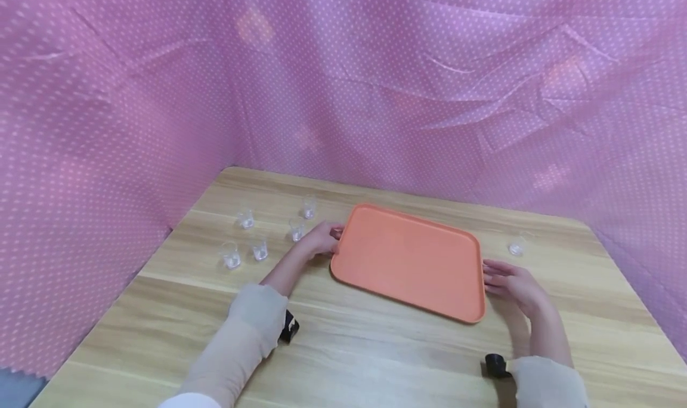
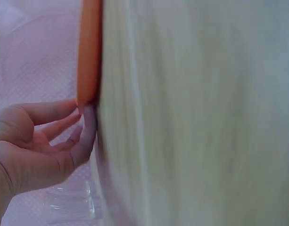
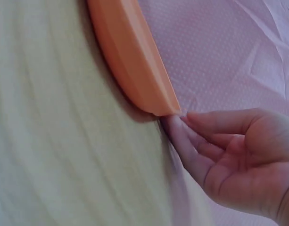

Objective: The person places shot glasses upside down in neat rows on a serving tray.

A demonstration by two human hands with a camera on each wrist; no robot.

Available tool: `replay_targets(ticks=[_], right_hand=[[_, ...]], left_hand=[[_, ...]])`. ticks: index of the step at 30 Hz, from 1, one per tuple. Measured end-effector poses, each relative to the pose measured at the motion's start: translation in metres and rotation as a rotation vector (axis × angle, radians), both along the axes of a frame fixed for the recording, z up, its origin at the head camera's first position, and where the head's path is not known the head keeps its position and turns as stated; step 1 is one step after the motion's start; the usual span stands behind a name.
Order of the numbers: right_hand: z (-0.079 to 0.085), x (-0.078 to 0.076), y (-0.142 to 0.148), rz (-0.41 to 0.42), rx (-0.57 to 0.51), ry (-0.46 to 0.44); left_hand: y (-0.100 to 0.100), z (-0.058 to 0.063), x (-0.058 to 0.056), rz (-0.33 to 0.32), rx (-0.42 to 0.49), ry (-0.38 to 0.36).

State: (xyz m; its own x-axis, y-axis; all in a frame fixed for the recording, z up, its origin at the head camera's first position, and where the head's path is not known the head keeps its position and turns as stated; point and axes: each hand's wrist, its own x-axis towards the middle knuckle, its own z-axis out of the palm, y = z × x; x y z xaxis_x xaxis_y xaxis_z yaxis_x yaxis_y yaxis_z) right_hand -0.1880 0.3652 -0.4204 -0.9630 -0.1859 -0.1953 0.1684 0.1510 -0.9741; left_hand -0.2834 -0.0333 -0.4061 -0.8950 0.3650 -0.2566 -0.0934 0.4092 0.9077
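An orange rectangular tray [image 1: 410, 262] with a raised rim lies level at the middle of the table, its inside bare. At its left short side, my left hand [image 1: 322, 238] grips the edge. In the left wrist view, the left hand's digits [image 2: 54, 115] meet the tray's rim [image 2: 89, 56] from above and below. My right hand [image 1: 516, 286] holds the opposite short side. Its fingertips [image 3: 172, 127] tuck beneath the tray's edge [image 3: 135, 70] in the right wrist view, the thumb against the rim. Whether the tray touches the table I cannot tell.
Several small clear cups, one a cup [image 1: 231, 256] nearest me, stand left of the tray. Another clear cup [image 1: 516, 248] is beyond my right hand. The wooden table [image 1: 376, 360] is bordered by a pink dotted curtain [image 1: 343, 98] behind and at both sides.
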Motion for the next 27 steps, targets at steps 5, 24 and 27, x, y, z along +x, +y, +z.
replay_targets(ticks=[5, 24, 27], right_hand=[[-0.009, 0.008, 0.009, 0.049, -0.184, 0.003], [-0.018, 0.024, 0.007, 0.044, 0.092, 0.077], [-0.017, 0.022, 0.009, 0.039, 0.105, 0.094]], left_hand=[[-0.011, 0.005, 0.023, -0.062, 0.125, 0.056], [-0.024, -0.029, 0.034, 0.023, 0.353, -0.008], [-0.023, -0.025, 0.033, 0.024, 0.36, -0.01]])
